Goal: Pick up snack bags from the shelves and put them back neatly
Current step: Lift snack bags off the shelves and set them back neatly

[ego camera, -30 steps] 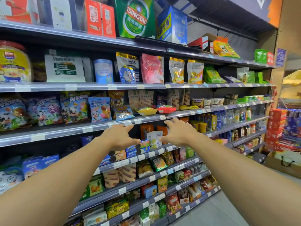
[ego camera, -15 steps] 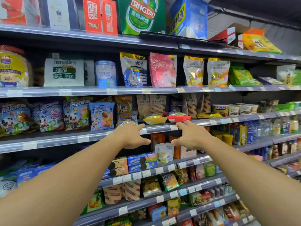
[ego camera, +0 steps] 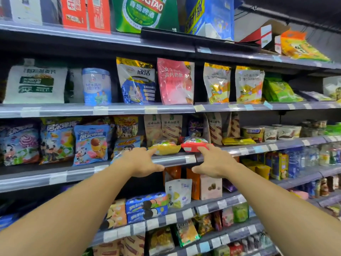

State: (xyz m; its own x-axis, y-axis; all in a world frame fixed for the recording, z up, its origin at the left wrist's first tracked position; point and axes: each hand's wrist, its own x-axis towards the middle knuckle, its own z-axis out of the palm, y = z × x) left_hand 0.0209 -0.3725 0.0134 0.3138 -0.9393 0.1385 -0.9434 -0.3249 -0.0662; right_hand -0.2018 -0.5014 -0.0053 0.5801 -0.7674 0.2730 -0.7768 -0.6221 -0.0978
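Left hand: the left hand point(ego camera: 142, 161) is raised in front of the third shelf's front edge point(ego camera: 171, 160), palm down, fingers loosely spread and holding nothing; its index fingertip reaches the near corner of the yellow snack bag point(ego camera: 165, 147).
Right hand: the right hand point(ego camera: 215, 164) is raised beside it, also spread and empty, with the index finger point(ego camera: 203, 149) touching the front edge of the red snack bag point(ego camera: 193, 145) (whether it presses or only brushes it, I cannot tell).
Yellow snack bag: lies flat at the front edge of the shelf, overhanging it slightly, just left of the red one.
Red snack bag: lies flat at the same front edge, touching or nearly touching the yellow bag, with upright brown-striped bags point(ego camera: 171, 126) standing behind both.
Same shelf, leftward: blue cartoon-cow bags point(ego camera: 91, 143) stand in a row toward the left end.
Same shelf, rightward: a flat yellow pack point(ego camera: 238, 140) and cups point(ego camera: 271, 133) sit near the front edge.
Shelf above: a pink pouch point(ego camera: 175, 81) and a blue-and-gold pouch point(ego camera: 137, 80) stand upright at its front edge, over the hands.
Shelf below: a white pouch point(ego camera: 178, 193) and a pink box point(ego camera: 211, 187) stand under the hands, with blue cookie boxes point(ego camera: 146, 206) to their left at the front edge.
Top shelf: a green beer carton point(ego camera: 145, 13) and red cartons point(ego camera: 85, 13) stand along it.
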